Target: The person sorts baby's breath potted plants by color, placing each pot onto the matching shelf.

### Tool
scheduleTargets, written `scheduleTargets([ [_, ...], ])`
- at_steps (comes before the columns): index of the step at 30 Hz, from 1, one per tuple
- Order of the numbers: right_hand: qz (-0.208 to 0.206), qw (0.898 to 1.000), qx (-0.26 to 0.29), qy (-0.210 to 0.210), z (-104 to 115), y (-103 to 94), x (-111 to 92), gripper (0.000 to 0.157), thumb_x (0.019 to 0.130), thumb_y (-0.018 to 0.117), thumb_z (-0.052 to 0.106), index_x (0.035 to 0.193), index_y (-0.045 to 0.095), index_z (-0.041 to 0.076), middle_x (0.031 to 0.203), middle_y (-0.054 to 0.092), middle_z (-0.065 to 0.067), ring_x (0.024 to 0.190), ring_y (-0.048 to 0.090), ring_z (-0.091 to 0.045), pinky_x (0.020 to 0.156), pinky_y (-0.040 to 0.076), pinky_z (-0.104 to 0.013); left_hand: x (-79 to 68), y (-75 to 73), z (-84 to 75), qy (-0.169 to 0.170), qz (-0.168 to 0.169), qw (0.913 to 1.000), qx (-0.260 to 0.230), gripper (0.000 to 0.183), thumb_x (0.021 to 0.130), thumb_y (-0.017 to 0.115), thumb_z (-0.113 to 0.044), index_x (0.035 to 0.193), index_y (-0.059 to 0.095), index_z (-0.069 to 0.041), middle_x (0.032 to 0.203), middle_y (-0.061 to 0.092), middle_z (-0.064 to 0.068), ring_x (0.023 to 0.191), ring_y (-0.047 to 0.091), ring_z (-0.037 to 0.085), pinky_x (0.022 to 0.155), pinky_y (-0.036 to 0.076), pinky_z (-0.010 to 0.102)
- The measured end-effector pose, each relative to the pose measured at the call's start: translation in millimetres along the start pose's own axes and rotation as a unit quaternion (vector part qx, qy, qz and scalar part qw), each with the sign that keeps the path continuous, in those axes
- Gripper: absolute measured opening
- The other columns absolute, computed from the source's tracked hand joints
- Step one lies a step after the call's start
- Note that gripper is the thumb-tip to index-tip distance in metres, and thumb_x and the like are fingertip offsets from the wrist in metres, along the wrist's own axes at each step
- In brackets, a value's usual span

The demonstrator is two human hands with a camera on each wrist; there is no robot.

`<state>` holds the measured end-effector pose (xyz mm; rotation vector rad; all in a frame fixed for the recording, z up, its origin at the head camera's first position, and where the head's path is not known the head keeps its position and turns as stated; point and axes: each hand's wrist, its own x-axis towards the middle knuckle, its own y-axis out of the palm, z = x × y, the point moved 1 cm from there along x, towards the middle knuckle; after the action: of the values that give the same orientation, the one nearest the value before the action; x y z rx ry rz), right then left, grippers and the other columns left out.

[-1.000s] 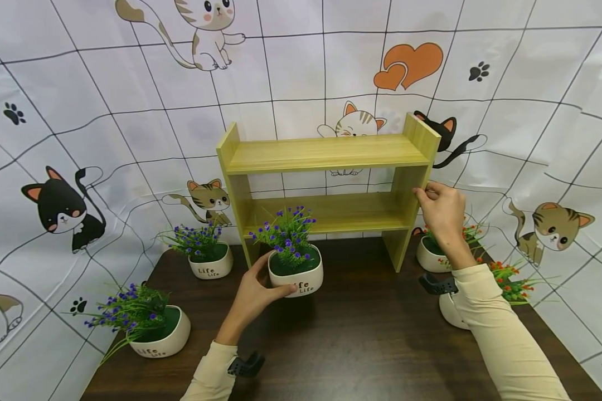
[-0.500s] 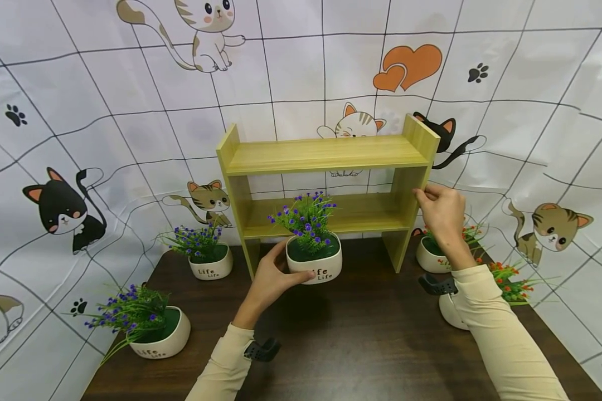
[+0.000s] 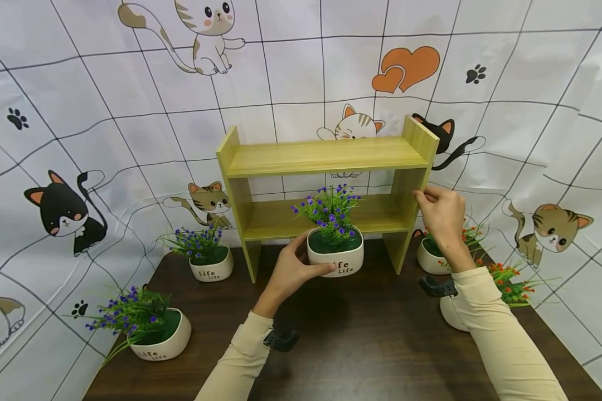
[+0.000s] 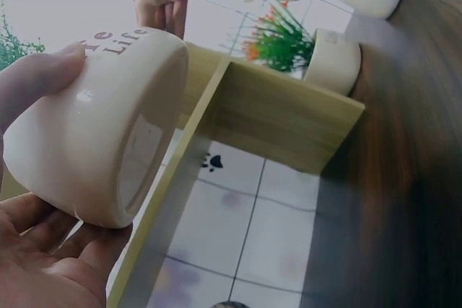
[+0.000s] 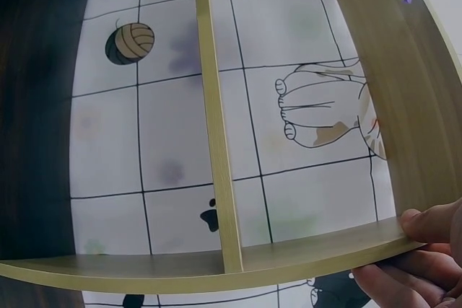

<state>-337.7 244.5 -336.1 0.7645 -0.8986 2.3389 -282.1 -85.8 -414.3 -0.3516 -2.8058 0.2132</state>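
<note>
My left hand [image 3: 293, 271] holds a white oval flowerpot [image 3: 343, 262] of purple artificial flowers, thumb over its lettered front and fingers round the far side. The pot is in the air before the lower board of a light wooden two-tier shelf [image 3: 326, 159]. Its bare underside shows in the left wrist view, where the pot [image 4: 108, 128] is tilted by the camera angle. At the shelf's right side panel, my right hand [image 3: 441, 214] pinches the front edge; the right wrist view has the thumb and fingers [image 5: 433, 223] on either side of that panel [image 5: 325, 257].
Two more pots of purple flowers stand left on the dark table [image 3: 361, 345]: one at the back [image 3: 212, 266], one nearer [image 3: 163, 340]. Two pots with orange-red flowers stand right, the rear pot [image 3: 431, 257] and a front pot [image 3: 451, 312] partly behind the right forearm.
My left hand has carried the flowerpot right and slightly up, from the shelf's left side to right of its middle. My right hand has stayed at the side panel.
</note>
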Motion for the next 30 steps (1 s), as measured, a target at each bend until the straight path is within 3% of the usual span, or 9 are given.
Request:
scheduleTargets([
  [7,0.000,1.000,-0.004,0.007,1,-0.1,0,0.020,0.098,0.078,0.015,0.105,0.084,-0.002,0.093,0.079,-0.021,0.055,0.040,0.030,0.044,0.028,-0.011,16.8,16.2,-6.5,0.011,0.018,0.9997,-0.014,0.083,0.080,0.095,-0.015,0.153,0.056,-0.023,0.143,0.065,0.010,0.123,0.071,0.027,0.095,0.063,0.038],
  [10,0.002,1.000,-0.005,0.008,1,0.1,0,0.020,0.098,0.078,0.015,0.104,0.084,-0.003,0.093,0.079,-0.021,0.055,0.040,0.030,0.044,0.029,-0.011,24.0,22.4,-9.3,0.014,0.021,0.9995,-0.017,0.083,0.079,0.095,-0.014,0.153,0.056,-0.023,0.144,0.064,0.010,0.124,0.071,0.030,0.094,0.064,0.042],
  [15,0.003,1.000,-0.008,0.007,1,0.4,0,0.019,0.098,0.078,0.015,0.103,0.084,-0.003,0.092,0.079,-0.020,0.056,0.039,0.030,0.046,0.030,-0.010,33.4,30.8,-14.1,0.026,0.011,0.9996,0.003,0.091,0.080,0.094,-0.016,0.159,0.049,-0.019,0.153,0.058,0.010,0.141,0.059,0.032,0.115,0.051,0.054],
  [18,0.001,1.000,-0.010,0.006,0,-0.1,0,0.020,0.098,0.077,0.015,0.103,0.084,-0.003,0.091,0.079,-0.021,0.056,0.039,0.029,0.047,0.030,-0.011,38.4,36.3,-16.3,0.034,0.007,0.9992,0.018,0.090,0.081,0.094,-0.017,0.158,0.048,-0.017,0.154,0.056,0.011,0.145,0.055,0.031,0.121,0.044,0.054],
  [25,-0.001,1.000,-0.019,-0.004,0,0.0,-1,0.018,0.098,0.077,0.014,0.101,0.085,-0.002,0.088,0.080,-0.019,0.057,0.039,0.025,0.049,0.030,-0.012,47.4,47.2,-21.5,0.024,0.010,0.9996,0.006,0.083,0.081,0.094,-0.016,0.154,0.053,-0.018,0.148,0.060,0.009,0.139,0.062,0.029,0.114,0.052,0.050],
  [30,0.001,0.999,-0.025,-0.023,0,-0.6,-1,0.017,0.098,0.077,0.013,0.097,0.085,-0.003,0.079,0.079,-0.020,0.048,0.036,0.018,0.046,0.028,-0.015,54.3,54.3,-24.3,0.021,0.014,0.9997,-0.003,0.082,0.081,0.094,-0.014,0.153,0.054,-0.018,0.147,0.061,0.009,0.138,0.063,0.028,0.112,0.054,0.047],
])
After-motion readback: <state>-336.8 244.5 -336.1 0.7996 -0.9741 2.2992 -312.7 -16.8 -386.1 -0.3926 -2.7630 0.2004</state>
